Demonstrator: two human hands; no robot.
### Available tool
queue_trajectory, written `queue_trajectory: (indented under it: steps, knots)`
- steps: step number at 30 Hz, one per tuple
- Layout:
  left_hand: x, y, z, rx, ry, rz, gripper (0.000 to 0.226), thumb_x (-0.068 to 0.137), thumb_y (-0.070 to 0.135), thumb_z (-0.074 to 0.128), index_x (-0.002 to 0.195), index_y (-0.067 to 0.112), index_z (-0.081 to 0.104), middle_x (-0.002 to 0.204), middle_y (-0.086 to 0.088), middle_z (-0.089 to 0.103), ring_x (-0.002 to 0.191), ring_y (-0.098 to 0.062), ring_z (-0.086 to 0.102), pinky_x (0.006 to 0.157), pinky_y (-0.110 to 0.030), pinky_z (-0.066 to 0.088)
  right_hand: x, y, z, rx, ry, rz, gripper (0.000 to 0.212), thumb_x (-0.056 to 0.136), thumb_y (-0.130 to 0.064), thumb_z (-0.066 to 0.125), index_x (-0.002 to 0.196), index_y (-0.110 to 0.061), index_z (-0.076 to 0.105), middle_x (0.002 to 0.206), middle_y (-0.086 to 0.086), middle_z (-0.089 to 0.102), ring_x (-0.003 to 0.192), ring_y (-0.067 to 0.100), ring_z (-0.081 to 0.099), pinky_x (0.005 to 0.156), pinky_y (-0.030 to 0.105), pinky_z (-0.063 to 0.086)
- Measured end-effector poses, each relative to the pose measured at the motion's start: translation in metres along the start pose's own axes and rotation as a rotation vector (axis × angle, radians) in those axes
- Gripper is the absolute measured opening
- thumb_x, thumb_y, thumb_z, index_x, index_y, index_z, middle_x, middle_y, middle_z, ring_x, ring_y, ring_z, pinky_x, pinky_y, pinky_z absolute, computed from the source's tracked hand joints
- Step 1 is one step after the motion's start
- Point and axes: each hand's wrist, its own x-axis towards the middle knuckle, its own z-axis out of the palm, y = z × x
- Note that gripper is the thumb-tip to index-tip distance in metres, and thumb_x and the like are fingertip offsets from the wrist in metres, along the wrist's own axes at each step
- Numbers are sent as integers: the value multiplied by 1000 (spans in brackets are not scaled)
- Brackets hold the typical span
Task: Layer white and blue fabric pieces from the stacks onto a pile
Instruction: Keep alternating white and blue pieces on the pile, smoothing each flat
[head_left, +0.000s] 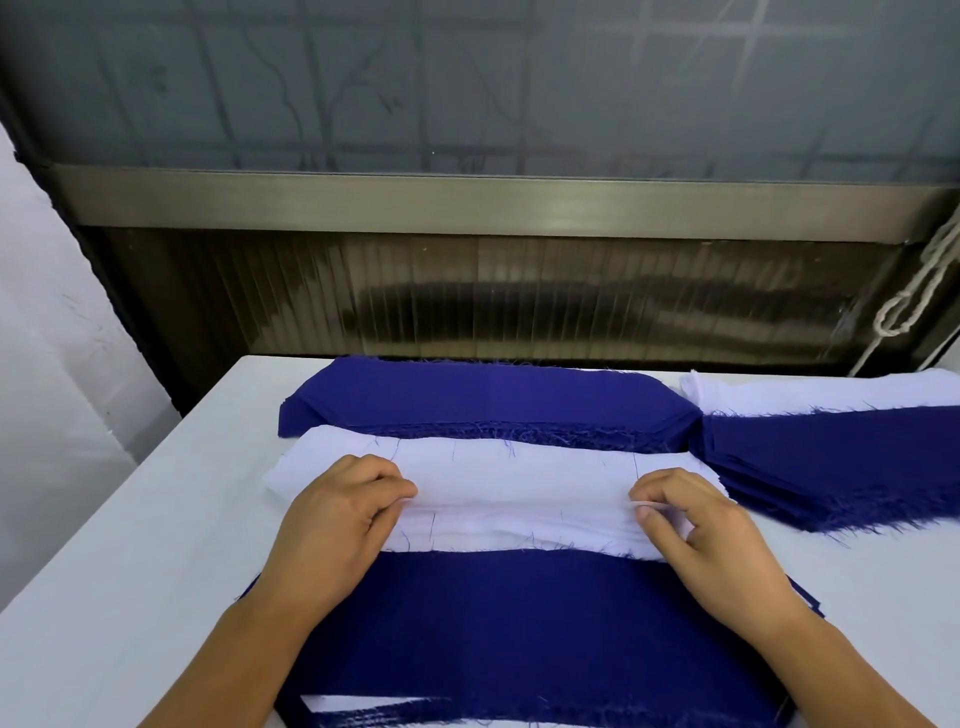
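Note:
A stack of white fabric pieces lies across the middle of the table. My left hand pinches the top white piece at its left part, thumb and fingers curled on the cloth. My right hand pinches the same white piece near its right end. Just in front of the white stack, under my forearms, lies a pile topped by a blue piece, with a white layer showing at its near edge. A blue stack lies behind the white one.
Another blue stack sits at the right, with a white stack behind it. The white table ends at a dark window wall at the back. A white cord hangs at the far right.

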Motion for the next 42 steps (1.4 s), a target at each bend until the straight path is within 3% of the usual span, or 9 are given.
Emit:
queue_trajectory:
  steps: [5,10,16,22,26,34,38,40,42]
  knots:
    - [-4,2,-7,24,-25,-13,31,69,-3,79,84,22,70,86,15,62,77,-7,54,61,-19,45,-11,-6,-10,-21,63,-22,31,85,-1,67,87,-32,62,107,-21,59,100,0,55,79,4,38]
    - [-29,5,-18,-27,-75,125,28,82,8,66,95,32,61,93,22,55,82,-2,54,66,-21,44,-40,-12,-18,-92,100,-164,36,74,11,70,81,-23,63,91,-19,61,87,2,59,69,10,42]
    - [-65,6,-19,44,-121,252,17,89,24,52,96,27,68,95,17,59,82,-3,54,70,-17,42,-70,-3,-24,-216,95,-352,18,76,-10,46,70,-14,63,84,-13,61,80,7,56,72,25,44]
    - [-71,13,-24,64,-35,286,39,99,28,39,83,22,73,86,11,62,72,-7,55,64,-12,38,-79,-5,-25,-247,88,-340,22,73,-12,43,68,-15,64,83,-11,63,83,5,56,75,21,43]
    - [-73,18,-27,63,-17,316,24,82,15,50,74,20,72,79,9,61,64,-11,54,58,-20,41,-80,-3,-26,-250,58,-318,21,61,1,57,70,-16,65,85,-13,63,84,5,57,76,22,44]
    - [-74,19,-27,-54,-171,244,19,76,17,51,74,27,67,78,17,56,65,-3,53,54,-21,45,-81,-3,-27,-215,-6,-280,18,63,-5,55,70,-20,62,87,-18,61,86,1,58,75,18,45]
    - [-71,20,-33,-112,-310,163,5,76,33,60,73,36,62,76,23,54,68,3,52,58,-16,45,-79,-9,-29,-221,-31,-268,16,58,-8,61,67,-21,61,85,-18,60,82,3,59,71,20,46]
    - [-66,19,-33,-140,-364,105,17,81,50,58,73,36,62,76,21,56,71,2,54,63,-15,44,-79,-10,-31,-242,-51,-281,4,65,-23,65,67,-24,62,85,-19,60,82,3,59,72,20,45]
    - [-59,20,-30,-151,-392,87,31,84,59,49,74,33,63,77,16,57,75,-1,54,66,-15,42,-77,-14,-33,-250,-67,-278,12,75,-36,62,68,-26,63,84,-20,59,79,3,59,72,18,43]
